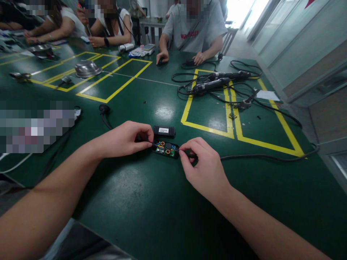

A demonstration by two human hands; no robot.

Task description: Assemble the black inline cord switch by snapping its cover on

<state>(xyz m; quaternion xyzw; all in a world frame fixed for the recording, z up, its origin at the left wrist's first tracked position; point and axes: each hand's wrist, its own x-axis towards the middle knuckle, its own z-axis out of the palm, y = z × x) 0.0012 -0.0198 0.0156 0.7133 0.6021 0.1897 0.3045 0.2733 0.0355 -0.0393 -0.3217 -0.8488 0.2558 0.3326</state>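
In the head view, a small green circuit board (170, 151) with copper coils and coloured wires lies in an open black case (177, 154) on the table. My left hand (127, 139) pinches a black cord at the case's left end; its fingers hide most of that grip. At the right end, my right hand (204, 159) is closed on a black power cord (257, 156), thumb and forefinger touching the case's edge. Just behind the case rests its ribbed black cover (164, 131) with a white label. Near my left hand sits a black plug (104, 109) on its cord.
Black electric screwdrivers (213, 86) with tangled cords lie at the back right. Yellow tape (207, 129) marks rectangles on the green table (130, 202). A metal bowl (88, 68) stands at the back left. Across the table, a person (193, 32) and several others sit.
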